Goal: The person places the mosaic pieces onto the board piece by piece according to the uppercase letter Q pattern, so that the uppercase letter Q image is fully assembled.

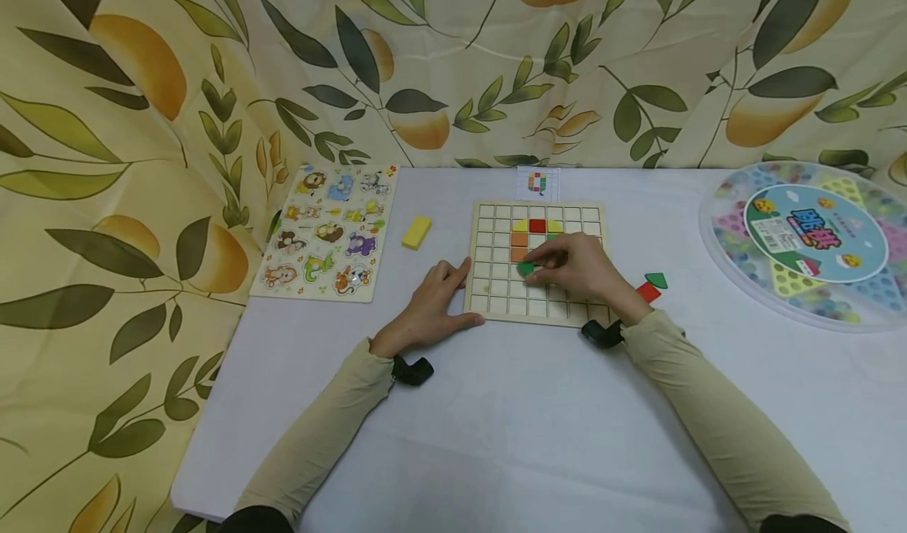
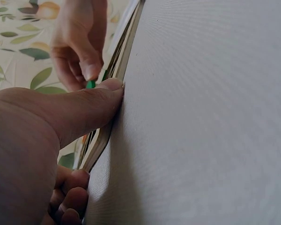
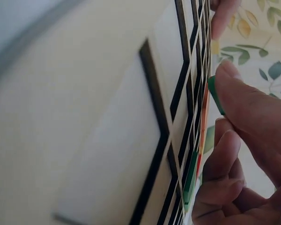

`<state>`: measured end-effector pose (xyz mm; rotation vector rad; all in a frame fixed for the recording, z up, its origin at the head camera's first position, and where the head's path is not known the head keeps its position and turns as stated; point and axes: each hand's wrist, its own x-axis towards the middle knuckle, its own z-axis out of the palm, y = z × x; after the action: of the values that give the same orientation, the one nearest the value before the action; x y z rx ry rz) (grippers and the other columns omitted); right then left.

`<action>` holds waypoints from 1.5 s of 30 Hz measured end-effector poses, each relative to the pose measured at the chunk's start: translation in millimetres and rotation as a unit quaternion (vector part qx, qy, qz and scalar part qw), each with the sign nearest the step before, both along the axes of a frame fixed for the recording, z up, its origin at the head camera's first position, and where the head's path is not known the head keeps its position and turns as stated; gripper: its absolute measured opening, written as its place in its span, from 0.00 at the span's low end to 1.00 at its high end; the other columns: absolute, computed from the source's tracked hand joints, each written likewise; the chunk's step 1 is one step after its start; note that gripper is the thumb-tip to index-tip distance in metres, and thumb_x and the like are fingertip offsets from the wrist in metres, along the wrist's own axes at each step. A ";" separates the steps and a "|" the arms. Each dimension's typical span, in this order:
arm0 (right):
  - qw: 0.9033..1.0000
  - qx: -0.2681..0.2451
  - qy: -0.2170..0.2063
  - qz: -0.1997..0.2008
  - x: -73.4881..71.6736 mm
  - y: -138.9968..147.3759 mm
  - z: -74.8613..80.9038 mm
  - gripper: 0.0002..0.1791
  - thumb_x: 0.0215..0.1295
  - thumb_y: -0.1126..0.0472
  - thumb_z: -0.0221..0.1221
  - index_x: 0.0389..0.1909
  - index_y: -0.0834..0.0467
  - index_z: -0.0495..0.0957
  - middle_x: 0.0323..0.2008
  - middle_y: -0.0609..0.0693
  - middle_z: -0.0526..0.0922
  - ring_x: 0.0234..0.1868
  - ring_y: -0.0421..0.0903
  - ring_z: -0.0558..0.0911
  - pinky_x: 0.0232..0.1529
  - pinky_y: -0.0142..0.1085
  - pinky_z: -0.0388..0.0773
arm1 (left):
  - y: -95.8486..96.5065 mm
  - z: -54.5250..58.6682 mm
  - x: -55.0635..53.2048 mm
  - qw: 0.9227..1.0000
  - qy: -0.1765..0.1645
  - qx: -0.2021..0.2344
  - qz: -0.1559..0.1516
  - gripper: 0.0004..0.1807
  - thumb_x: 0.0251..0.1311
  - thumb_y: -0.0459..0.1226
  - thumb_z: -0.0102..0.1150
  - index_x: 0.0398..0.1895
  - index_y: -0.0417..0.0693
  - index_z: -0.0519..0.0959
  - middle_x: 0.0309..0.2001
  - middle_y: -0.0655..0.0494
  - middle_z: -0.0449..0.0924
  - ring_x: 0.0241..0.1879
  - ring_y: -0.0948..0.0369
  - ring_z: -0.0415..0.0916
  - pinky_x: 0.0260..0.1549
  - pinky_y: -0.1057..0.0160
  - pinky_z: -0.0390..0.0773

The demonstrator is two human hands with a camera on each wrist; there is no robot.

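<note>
The grid board [image 1: 489,305] lies on the table with several coloured pieces in its upper middle squares. Between the thumb and fingers of my right hand [image 1: 577,265] is a small green piece [image 1: 525,268], pinched just below an orange piece [image 1: 520,255]. In the right wrist view that green piece [image 3: 214,93] is tilted, and another green piece [image 3: 191,180] sits in the grid. My left hand [image 1: 432,305] touches the board's lower left corner, thumb stretched along the front edge and fingers at the left side. The left wrist view shows the thumb [image 2: 91,105] against the edge.
Right of the board lie a loose red piece [image 1: 648,291] and a green piece [image 1: 656,280]. Left of it are a yellow block [image 1: 416,232] and an animal puzzle board [image 1: 326,238]. A small pattern card [image 1: 527,183] stands behind; a round clear case [image 1: 730,281] is at right.
</note>
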<state>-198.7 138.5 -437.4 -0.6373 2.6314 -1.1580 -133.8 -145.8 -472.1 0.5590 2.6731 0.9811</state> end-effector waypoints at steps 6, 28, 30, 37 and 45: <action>1.000 0.011 -0.007 0.007 0.8 -5.3 0.7 0.16 0.58 0.60 0.79 0.46 0.59 0.92 0.41 0.56 0.90 0.36 0.48 0.79 0.36 0.33 0.73 | -0.4 0.2 0.3 1.000 0.004 -0.002 -0.002 0.57 0.64 0.47 0.76 0.85 0.39 0.50 0.54 0.45 0.67 0.50 0.56 0.61 0.48 0.62 0.64; 0.999 0.032 0.005 0.027 -0.8 -12.9 -1.6 0.14 0.58 0.60 0.79 0.44 0.59 0.92 0.39 0.55 0.90 0.35 0.47 0.78 0.35 0.35 0.73 | -0.3 -0.9 0.1 1.000 0.007 0.003 -0.005 0.57 0.64 0.47 0.76 0.85 0.39 0.50 0.54 0.46 0.66 0.50 0.56 0.61 0.47 0.62 0.63; 0.999 0.038 0.003 0.024 -1.4 -13.7 -0.8 0.14 0.59 0.60 0.79 0.45 0.59 0.92 0.39 0.54 0.90 0.35 0.47 0.77 0.35 0.36 0.72 | -0.1 -1.2 0.1 1.000 0.008 0.003 -0.005 0.57 0.64 0.47 0.76 0.85 0.39 0.50 0.54 0.46 0.66 0.49 0.56 0.60 0.47 0.63 0.62; 0.999 0.046 -0.003 0.021 -3.2 -14.7 3.3 0.15 0.59 0.58 0.79 0.45 0.59 0.92 0.38 0.54 0.90 0.34 0.48 0.77 0.35 0.38 0.72 | -1.0 -1.2 -0.2 1.000 0.013 0.004 -0.008 0.57 0.64 0.47 0.75 0.85 0.38 0.50 0.53 0.47 0.66 0.48 0.57 0.60 0.47 0.63 0.62; 0.999 0.043 0.000 0.029 -5.7 -13.7 2.3 0.12 0.62 0.60 0.77 0.44 0.59 0.92 0.39 0.54 0.91 0.34 0.48 0.79 0.35 0.38 0.73 | -1.9 -1.8 -0.5 1.000 0.016 0.006 -0.011 0.57 0.64 0.47 0.75 0.85 0.39 0.50 0.54 0.46 0.67 0.51 0.55 0.62 0.50 0.61 0.65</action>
<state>-204.3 124.8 -435.1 -0.6932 2.6273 -1.0231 -134.3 -147.7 -473.9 0.6092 2.6847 0.9916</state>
